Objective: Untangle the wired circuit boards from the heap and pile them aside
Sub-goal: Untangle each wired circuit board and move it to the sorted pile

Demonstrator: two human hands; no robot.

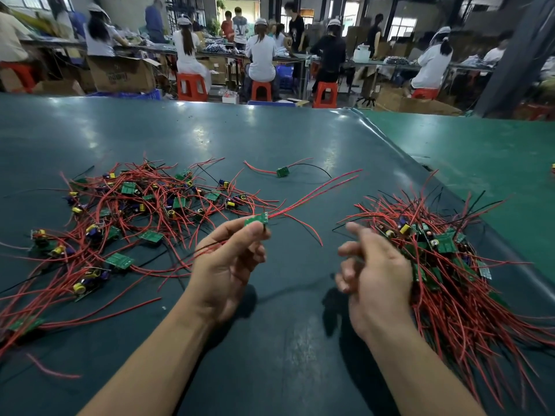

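The left hand is raised above the desk and pinches a small green circuit board between thumb and fingertips. The board sits at the very top of that hand, its long side running roughly left to right, slightly tilted up toward the right. Its red wires stream from the right end, up and to the right across the gap between the two heaps; a thinner dark wire trails down along the fingers. The right hand hangs beside it, holding nothing, fingers loosely curled and thumb lifted, its back just beside the sorted pile of boards and red wires on the right of the desk. The tangled heap spreads over the left side, well apart from the pile. One lone board with a red and a black wire lies farther back, between them.
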